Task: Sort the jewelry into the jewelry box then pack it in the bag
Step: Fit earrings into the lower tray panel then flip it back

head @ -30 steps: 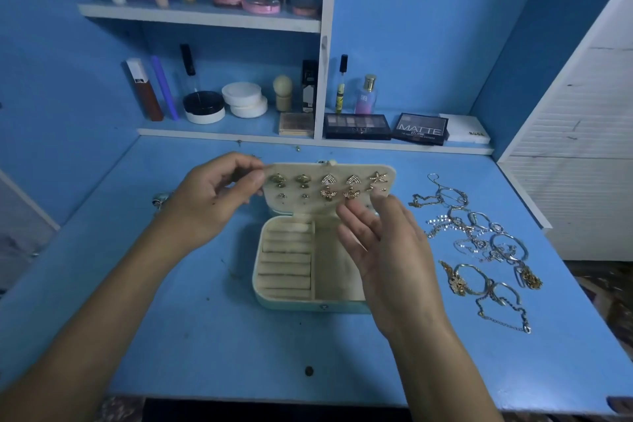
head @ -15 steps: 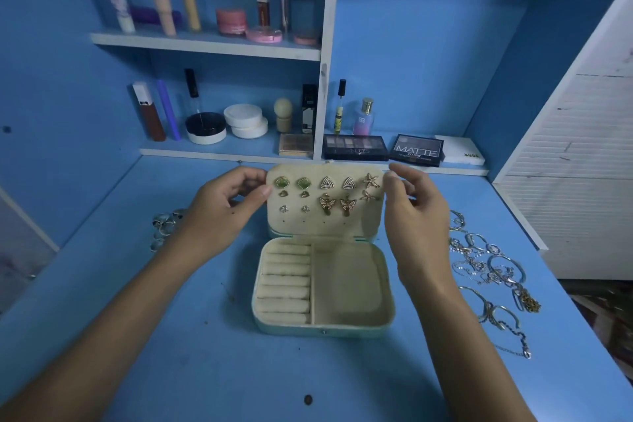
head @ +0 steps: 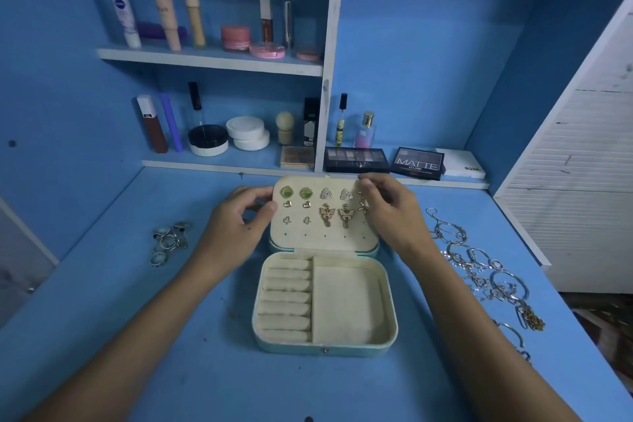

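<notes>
An open pale-green jewelry box (head: 325, 348) sits mid-table, with empty ring rolls on the left and an empty compartment on the right. Its raised lid (head: 322, 236) carries several pairs of earrings (head: 327, 212). My left hand (head: 236, 226) grips the lid's left edge. My right hand (head: 394, 212) pinches at the lid's upper right corner, covering the star earrings there. A small pile of rings (head: 169, 240) lies left of the box. Bracelets and necklaces (head: 486, 271) are strewn on the right. No bag is in view.
Shelves at the back hold cosmetics: tubes, jars (head: 207, 139), perfume bottles and eyeshadow palettes (head: 356, 159). A white slatted cabinet (head: 582, 181) stands at the right. The blue table's (head: 137, 319) front edge is near the bottom of the view.
My right hand rose from in front of the lid to its upper right corner. The view tilted down, so the box sits lower and the rings on the left came into sight.
</notes>
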`<state>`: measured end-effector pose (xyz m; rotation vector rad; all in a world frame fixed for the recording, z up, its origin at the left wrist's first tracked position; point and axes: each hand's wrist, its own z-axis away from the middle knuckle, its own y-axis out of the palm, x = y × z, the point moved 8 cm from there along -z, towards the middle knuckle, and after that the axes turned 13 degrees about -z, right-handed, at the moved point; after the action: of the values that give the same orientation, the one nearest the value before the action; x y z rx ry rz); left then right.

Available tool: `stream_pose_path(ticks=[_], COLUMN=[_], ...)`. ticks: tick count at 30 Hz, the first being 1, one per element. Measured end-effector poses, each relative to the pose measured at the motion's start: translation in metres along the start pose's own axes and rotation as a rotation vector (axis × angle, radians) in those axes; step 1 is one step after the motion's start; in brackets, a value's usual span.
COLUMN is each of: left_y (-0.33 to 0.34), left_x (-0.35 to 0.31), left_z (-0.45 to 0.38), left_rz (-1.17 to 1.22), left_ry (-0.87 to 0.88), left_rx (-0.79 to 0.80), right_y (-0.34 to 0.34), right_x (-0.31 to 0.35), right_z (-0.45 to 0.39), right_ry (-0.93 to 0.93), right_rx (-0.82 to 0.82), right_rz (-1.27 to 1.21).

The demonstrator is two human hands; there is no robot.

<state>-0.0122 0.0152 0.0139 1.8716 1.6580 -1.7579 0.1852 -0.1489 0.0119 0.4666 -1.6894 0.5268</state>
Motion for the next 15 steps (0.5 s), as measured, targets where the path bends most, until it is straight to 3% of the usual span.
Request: stream_pose_path(ticks=[15], left_y=[0.015], left_x=[0.017], left_z=[0.006], left_rz=[-0.169], left_ry=[-0.043], left_rx=[0.004], right_y=[0.008], right_x=[-0.023], right_z=[0.002], right_ry=[0.083], right_rx=[0.062], right_rz=[0.202])
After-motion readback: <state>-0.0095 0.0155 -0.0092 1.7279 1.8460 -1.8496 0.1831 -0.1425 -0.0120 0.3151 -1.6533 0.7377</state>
